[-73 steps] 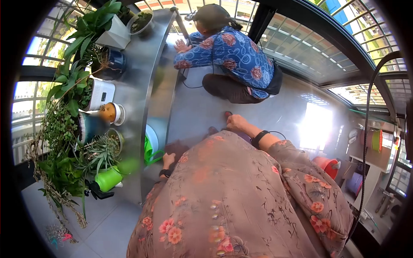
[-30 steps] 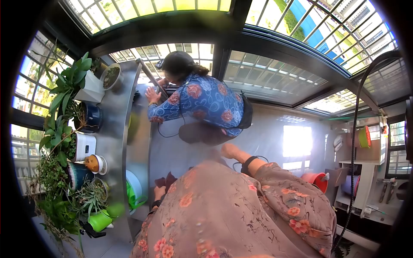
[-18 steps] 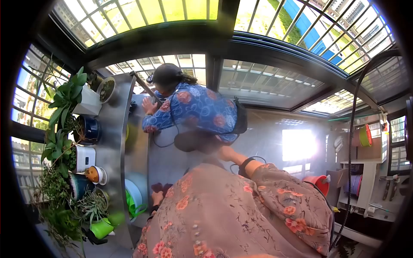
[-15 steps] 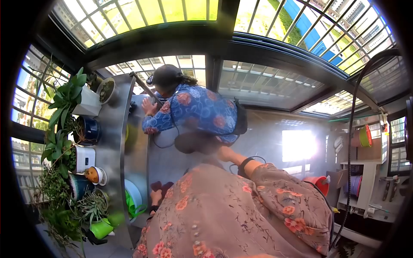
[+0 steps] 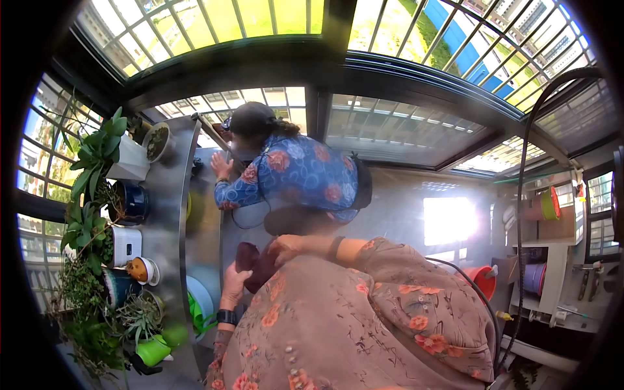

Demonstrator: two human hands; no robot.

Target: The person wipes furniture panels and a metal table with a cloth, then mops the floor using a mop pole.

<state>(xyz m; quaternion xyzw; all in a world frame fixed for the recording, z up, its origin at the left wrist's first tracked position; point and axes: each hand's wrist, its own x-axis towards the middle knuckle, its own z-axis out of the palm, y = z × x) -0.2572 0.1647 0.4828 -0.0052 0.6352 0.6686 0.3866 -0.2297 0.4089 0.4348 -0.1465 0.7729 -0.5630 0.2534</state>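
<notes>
A dark maroon cloth [image 5: 263, 265] is bunched in front of my body, between my two hands. My left hand [image 5: 234, 281], with a dark watch at the wrist, is closed on its left side. From the right, my right hand [image 5: 284, 247] has its fingers curled onto the cloth's upper right part; some fingertips are hidden. A light blue basin [image 5: 203, 298] with something green in it stands left of my left hand, under the metal shelf.
Ahead, a person in a blue floral top [image 5: 305, 172] bends toward the windows, one hand [image 5: 221, 166] raised. A metal shelf [image 5: 170, 240] with potted plants [image 5: 127, 246] runs along the left. An orange-red bucket [image 5: 482, 278] and a white shelf unit [image 5: 547, 279] stand right.
My right hand has swung from the right onto the maroon cloth. My left hand has risen with the cloth. The other person's hand has shifted slightly left.
</notes>
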